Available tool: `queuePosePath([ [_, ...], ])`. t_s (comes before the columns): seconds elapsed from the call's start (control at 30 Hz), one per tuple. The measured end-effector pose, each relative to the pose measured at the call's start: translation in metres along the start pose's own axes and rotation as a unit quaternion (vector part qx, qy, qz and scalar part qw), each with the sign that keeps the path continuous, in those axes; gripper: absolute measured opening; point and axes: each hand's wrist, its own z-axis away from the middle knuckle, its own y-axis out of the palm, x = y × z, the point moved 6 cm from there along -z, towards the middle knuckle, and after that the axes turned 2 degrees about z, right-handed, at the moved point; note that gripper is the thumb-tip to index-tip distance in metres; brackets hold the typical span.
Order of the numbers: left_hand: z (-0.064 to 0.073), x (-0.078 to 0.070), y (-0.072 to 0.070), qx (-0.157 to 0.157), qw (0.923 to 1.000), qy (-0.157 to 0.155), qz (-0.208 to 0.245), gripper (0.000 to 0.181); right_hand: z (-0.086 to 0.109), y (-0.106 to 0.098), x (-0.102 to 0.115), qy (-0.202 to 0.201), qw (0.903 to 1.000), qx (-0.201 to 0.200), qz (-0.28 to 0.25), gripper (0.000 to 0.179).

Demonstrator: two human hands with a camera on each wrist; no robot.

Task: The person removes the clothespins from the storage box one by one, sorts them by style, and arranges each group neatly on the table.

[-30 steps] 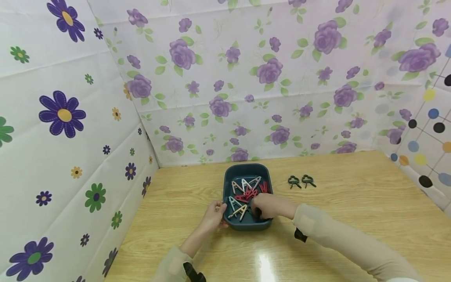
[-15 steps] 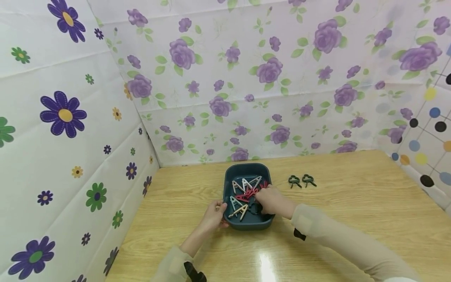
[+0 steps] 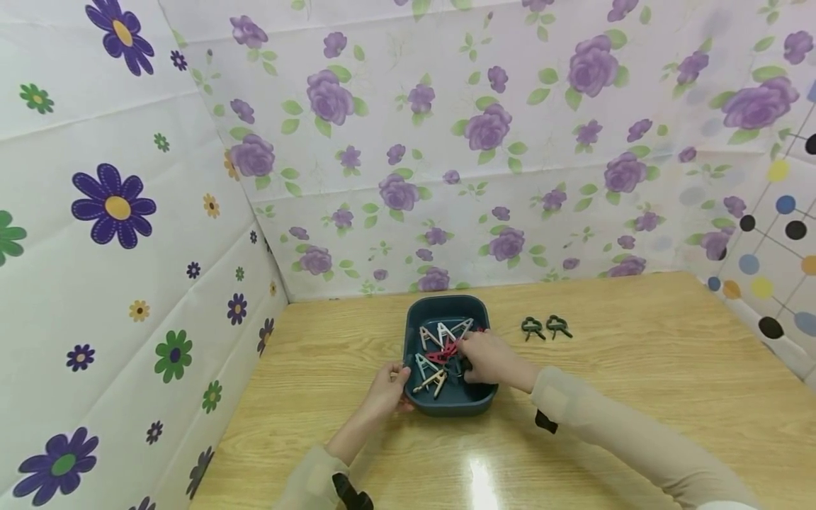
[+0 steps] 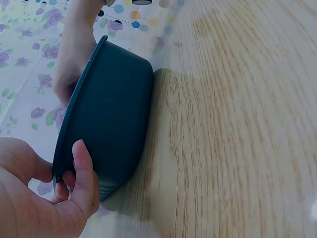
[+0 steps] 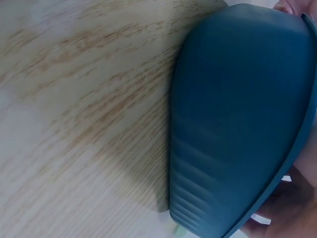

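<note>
A dark teal plastic bin point(image 3: 446, 409) stands on the table with several clothespins inside. My left hand point(image 3: 384, 384) grips its left rim, thumb over the edge and fingers against the outer wall, as the left wrist view shows. My right hand point(image 3: 492, 360) reaches over the right rim, fingers down among the pins; its fingertips are partly hidden and I cannot tell what they hold. Near them lie a dark green clip point(image 3: 454, 367) and red clothespins point(image 3: 438, 356). White point(image 3: 445, 333), light blue point(image 3: 423, 367) and pale yellow clothespins point(image 3: 435, 382) lie around these.
Two dark green clips point(image 3: 532, 327) lie side by side on the wooden table point(image 3: 637, 368), right of the bin. Flower-patterned sheets point(image 3: 395, 142) hang behind and at the left, and a dotted sheet point(image 3: 774, 283) at the right.
My right hand has shifted slightly back in the bin and now covers most of the red clothespin at its right side. A dark green clip shows by its fingers. The left hand has stayed put.
</note>
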Motion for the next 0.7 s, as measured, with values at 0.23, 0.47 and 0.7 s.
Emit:
queuePosePath([
  [0.23, -0.001, -0.002, -0.001, 0.001, 1.0000, 0.005, 0.007, 0.023, 0.001, -0.013, -0.004, 0.005, 0.9981, -0.043, -0.044, 0.032],
  [0.47, 0.000, 0.000, -0.001, 0.005, 1.0000, 0.002, 0.000, 0.027, 0.009, -0.013, -0.009, 0.003, 0.9906, -0.106, -0.086, 0.028],
  [0.7, -0.001, 0.002, -0.001, 0.011, 0.9999, 0.000, 0.005, 0.026, 0.018, -0.022, -0.019, 0.011, 0.9769, -0.180, -0.114, 0.031],
])
